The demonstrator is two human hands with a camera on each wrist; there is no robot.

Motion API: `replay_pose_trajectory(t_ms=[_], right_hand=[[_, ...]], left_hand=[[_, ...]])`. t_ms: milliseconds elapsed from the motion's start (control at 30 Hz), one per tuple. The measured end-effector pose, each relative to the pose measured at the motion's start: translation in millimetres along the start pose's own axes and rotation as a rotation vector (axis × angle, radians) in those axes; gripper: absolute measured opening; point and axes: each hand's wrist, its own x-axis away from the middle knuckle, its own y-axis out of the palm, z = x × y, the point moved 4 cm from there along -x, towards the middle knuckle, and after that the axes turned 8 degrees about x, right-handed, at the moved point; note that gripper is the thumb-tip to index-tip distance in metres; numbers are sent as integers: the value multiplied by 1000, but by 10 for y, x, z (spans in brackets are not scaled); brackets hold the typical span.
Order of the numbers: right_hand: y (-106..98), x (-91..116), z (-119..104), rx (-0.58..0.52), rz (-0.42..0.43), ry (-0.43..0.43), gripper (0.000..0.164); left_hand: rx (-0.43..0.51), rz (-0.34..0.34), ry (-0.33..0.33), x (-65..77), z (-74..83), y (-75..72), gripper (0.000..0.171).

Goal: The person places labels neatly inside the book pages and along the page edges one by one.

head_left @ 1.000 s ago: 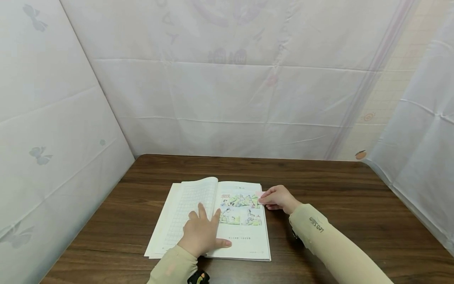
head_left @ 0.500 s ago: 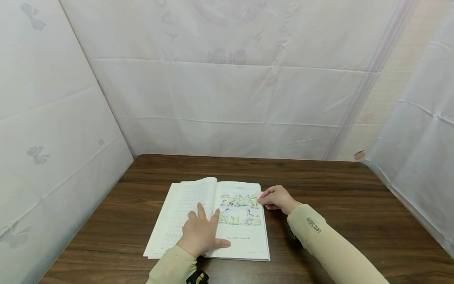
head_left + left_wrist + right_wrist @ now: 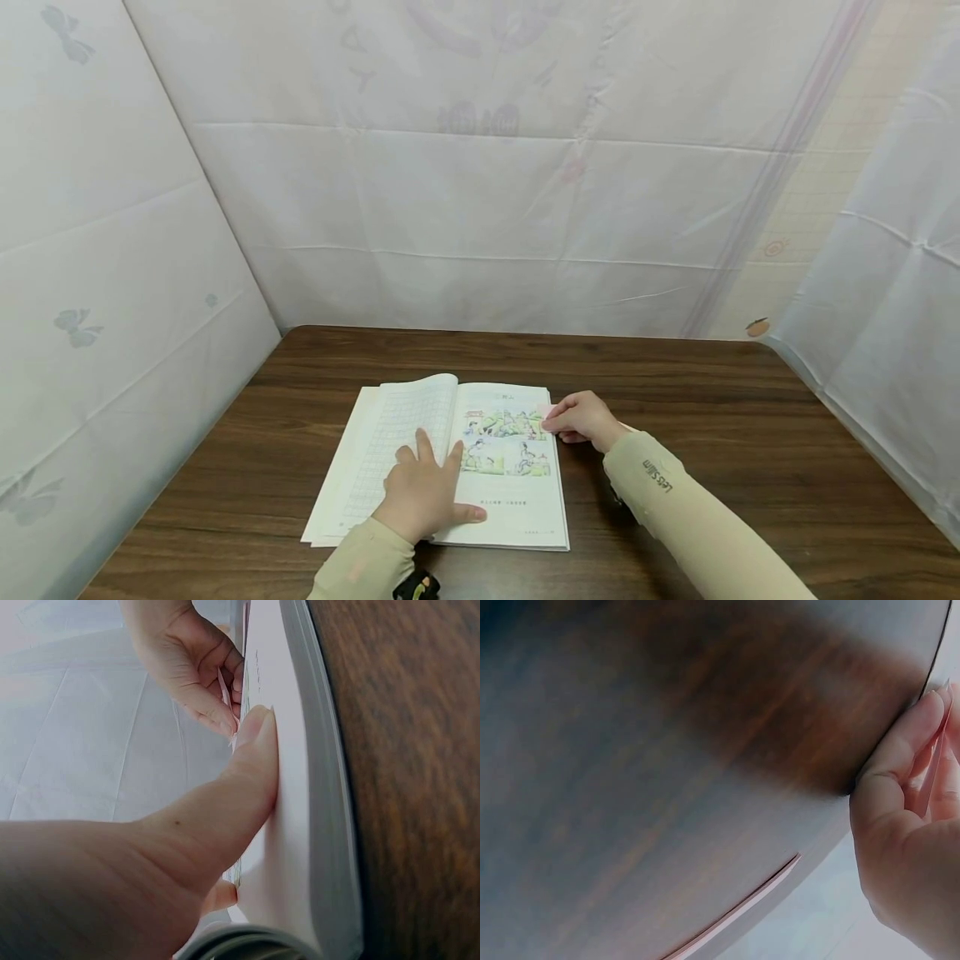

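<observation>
An open book point(image 3: 517, 525) lies on the table, with a lined grid on its left page and colour drawings on its right page. My left hand point(image 3: 420, 492) rests with spread fingers across the inner fold, its thumb flat on the right page. At the right page's outer edge, my right hand point(image 3: 588, 421) pinches a small pink paper slip point(image 3: 547, 411) between thumb and fingers. In the right wrist view the slip point(image 3: 932, 776) runs back into the palm. The left wrist view shows the left thumb point(image 3: 255, 754) touching the page, with the right hand point(image 3: 199, 664) beyond.
The dark wooden table point(image 3: 660, 375) extends around the book. Pale patterned cloth point(image 3: 480, 208) hangs behind and at both sides. In the right wrist view a thin pale pink strip point(image 3: 735, 911) shows beside the hand; what it belongs to is unclear.
Both hands and the book keep their places relative to each other. The whole head view has shifted very slightly.
</observation>
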Motion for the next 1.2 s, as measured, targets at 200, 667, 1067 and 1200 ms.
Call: replay_pose_trajectory(t_ms=[200, 667, 1067, 1200], right_hand=[[-2, 18, -26, 19, 15, 0, 12], [17, -25, -16, 60, 33, 9, 11], [13, -33, -15, 85, 44, 17, 16], [17, -35, -15, 84, 37, 17, 16]], left_hand=[[-4, 7, 4, -2, 3, -2, 100], [-7, 5, 10, 0, 6, -13, 100], [-34, 12, 14, 7, 9, -9, 100], [-26, 11, 10, 13, 7, -15, 100]])
